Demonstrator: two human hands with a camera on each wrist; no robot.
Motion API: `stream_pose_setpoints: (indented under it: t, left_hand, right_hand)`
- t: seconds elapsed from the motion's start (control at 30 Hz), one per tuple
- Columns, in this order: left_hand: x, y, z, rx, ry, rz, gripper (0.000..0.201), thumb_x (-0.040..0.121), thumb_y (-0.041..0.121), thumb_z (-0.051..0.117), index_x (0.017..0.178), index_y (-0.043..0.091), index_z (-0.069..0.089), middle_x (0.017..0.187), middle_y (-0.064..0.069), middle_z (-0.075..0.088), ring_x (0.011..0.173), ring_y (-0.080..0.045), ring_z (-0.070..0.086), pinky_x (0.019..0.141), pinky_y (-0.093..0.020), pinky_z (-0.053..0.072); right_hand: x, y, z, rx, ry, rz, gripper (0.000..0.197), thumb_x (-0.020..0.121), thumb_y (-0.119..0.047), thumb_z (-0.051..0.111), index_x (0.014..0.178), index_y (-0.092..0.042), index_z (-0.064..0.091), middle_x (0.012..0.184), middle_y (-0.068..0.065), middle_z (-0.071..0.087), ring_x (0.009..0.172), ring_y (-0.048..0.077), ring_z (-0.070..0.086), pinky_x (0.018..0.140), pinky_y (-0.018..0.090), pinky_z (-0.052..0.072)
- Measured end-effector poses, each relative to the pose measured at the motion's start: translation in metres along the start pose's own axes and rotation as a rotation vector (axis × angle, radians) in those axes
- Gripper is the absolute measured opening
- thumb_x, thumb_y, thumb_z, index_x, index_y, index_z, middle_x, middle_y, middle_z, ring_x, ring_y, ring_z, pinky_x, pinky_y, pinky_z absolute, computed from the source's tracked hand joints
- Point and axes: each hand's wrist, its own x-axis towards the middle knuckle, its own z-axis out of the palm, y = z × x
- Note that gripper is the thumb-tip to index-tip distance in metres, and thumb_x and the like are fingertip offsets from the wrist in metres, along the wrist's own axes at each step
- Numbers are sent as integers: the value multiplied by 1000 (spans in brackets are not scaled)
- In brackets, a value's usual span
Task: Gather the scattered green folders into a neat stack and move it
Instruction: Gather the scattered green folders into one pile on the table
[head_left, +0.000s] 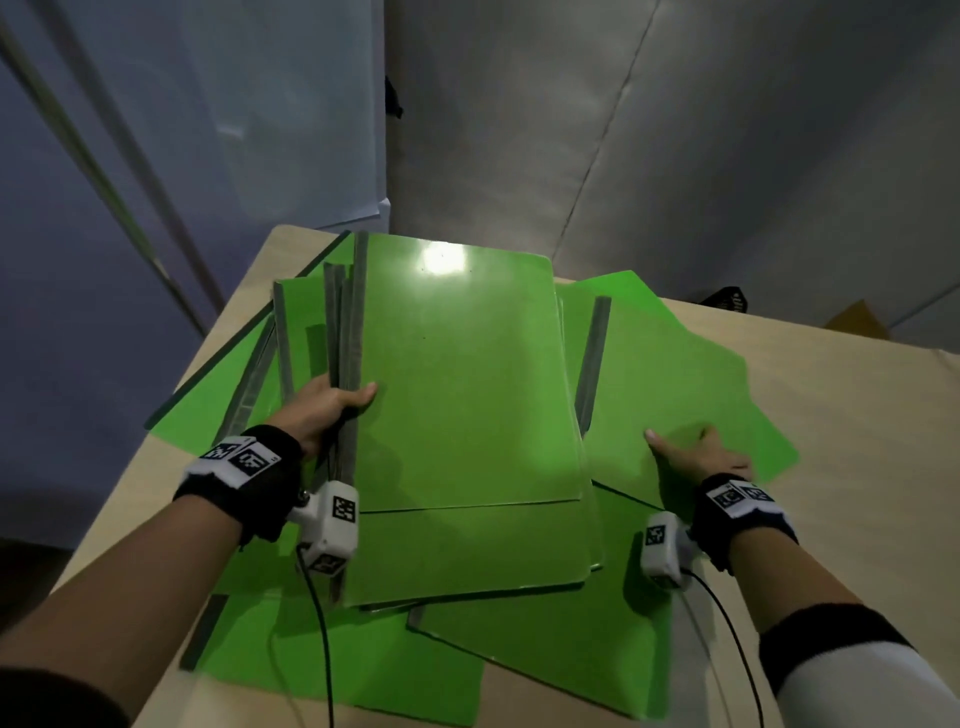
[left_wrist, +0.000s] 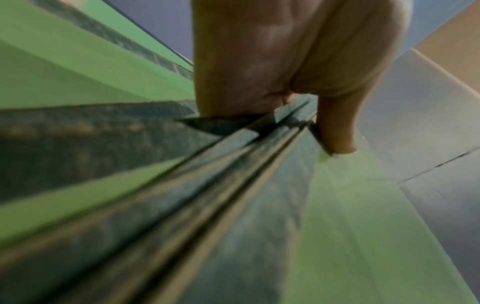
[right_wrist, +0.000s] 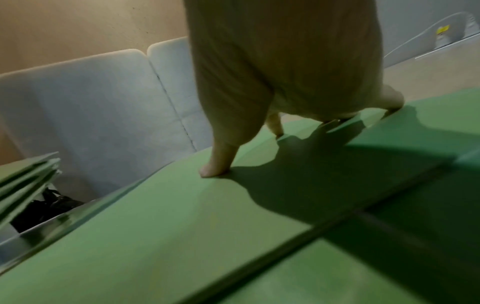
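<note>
Several green folders with grey spines lie fanned across a light wooden table (head_left: 857, 467). My left hand (head_left: 332, 405) (left_wrist: 298, 102) grips the spine side of a partly squared stack (head_left: 467, 389) (left_wrist: 337, 226), thumb on the top cover and fingers underneath. My right hand (head_left: 701, 454) (right_wrist: 285, 82) holds a single green folder (head_left: 675, 374) (right_wrist: 182, 226) lying askew to the right of the stack. Its thumb presses the cover and its fingertips hook the far edge. More loose folders stick out at the front (head_left: 545, 649), front left (head_left: 337, 665) and far left (head_left: 208, 395).
Grey padded panels (head_left: 727, 156) (right_wrist: 103, 102) stand behind the table, and a bluish wall (head_left: 104, 208) is on the left. A black object (head_left: 727, 300) and a yellowish item (head_left: 857, 319) sit past the back right edge. Bare tabletop shows on the right.
</note>
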Motion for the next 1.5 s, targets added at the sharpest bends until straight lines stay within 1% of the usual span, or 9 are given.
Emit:
stream_pose_setpoints:
  t: [0.23,0.33,0.4,0.53,0.77,0.93,1.13,1.33,1.5]
  left_hand:
    - [10,-9,0,-78,-23,-43,92,78,22,69,149,-1,15,154,-19,30,140,-28,32,119,-44,16]
    - [11,-10,-2,-76,3,-41,87,80,20,67,148,-4,17,153,-20,31,140,-27,33,119,-46,14]
    - [10,-12,-4,-68,14,-41,92,77,23,68,147,-6,17,153,-19,30,141,-26,32,119,-46,11]
    - [7,-13,-4,-52,32,-50,92,77,26,68,147,-5,18,155,-17,28,143,-25,27,119,-47,7]
    - [16,-21,-7,-66,44,-61,80,87,22,61,148,-5,17,156,-18,25,145,-27,22,118,-46,6]
    - [14,-20,-3,-87,57,-53,81,87,20,61,148,-6,13,155,-18,27,145,-27,23,119,-45,7]
    - [11,-22,7,-121,88,-27,80,90,14,59,148,-5,8,156,-18,23,143,-29,26,117,-40,15]
    - [3,-15,6,-96,91,56,120,62,39,81,151,4,10,159,-16,13,143,-31,26,118,-49,21]
    - [2,-16,7,-81,74,19,85,87,12,62,149,-3,6,157,-21,18,142,-33,28,118,-47,20]
  right_hand:
    - [-21,-35,20,17,-99,-260,96,67,-68,62,146,-42,14,156,23,-1,145,42,0,109,69,12]
    - [-24,-48,25,17,-126,-355,66,80,-61,55,140,-42,34,153,20,18,136,37,28,107,59,23]
    - [-19,-54,16,173,-101,-374,41,85,-42,59,125,-36,53,136,19,45,100,22,54,90,43,41]
    - [-5,-51,-10,124,-45,-185,69,83,-39,64,132,4,43,154,25,14,142,39,16,113,51,22]
    - [-29,-69,12,-18,-106,-270,86,81,-51,62,143,-4,28,149,20,22,139,38,19,112,55,24]
    - [-26,-75,29,212,-228,-359,64,78,-45,64,134,-18,46,131,9,56,123,32,50,106,56,34]
    - [-67,-86,30,368,-301,-466,40,97,-10,40,136,-6,47,121,13,60,85,20,52,79,35,50]
    - [-71,-78,20,570,-387,-418,41,94,-1,40,133,-3,49,125,14,58,101,25,55,86,33,45]
    - [-75,-60,11,526,-464,-472,51,91,9,29,134,-8,50,141,12,49,125,28,48,102,35,38]
